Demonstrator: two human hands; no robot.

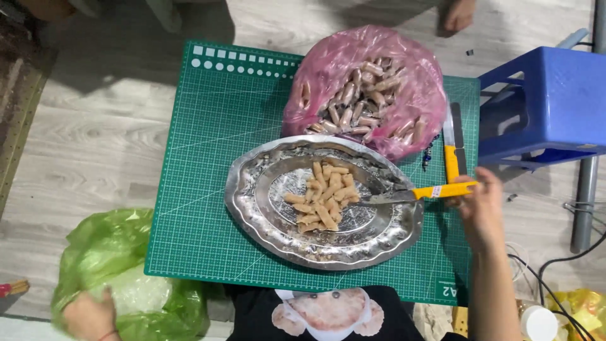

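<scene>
The left hand (88,316) presses open-palmed on a green plastic bag (120,252) on the floor. Peeled sausages (322,197) lie on the silver tray (252,208). The right hand (481,205) grips a yellow-handled knife (420,194) resting on the tray's rim.

L hand (88,316) is blurred and partly cut by the bottom edge where it meets the green bag (120,265), so can't tell if its fingers grip the plastic or just press it; bag contents show only as a pale blur. R hand (481,203) covers the end of the yellow knife handle (442,191), and the blade tip is hard to pick out vs the shiny tray (252,208). Second knife (451,148) is part hidden behind the pink bag (379,69); a bare foot (459,14) is cut off at top edge, white lid (538,322) at bottom.
</scene>
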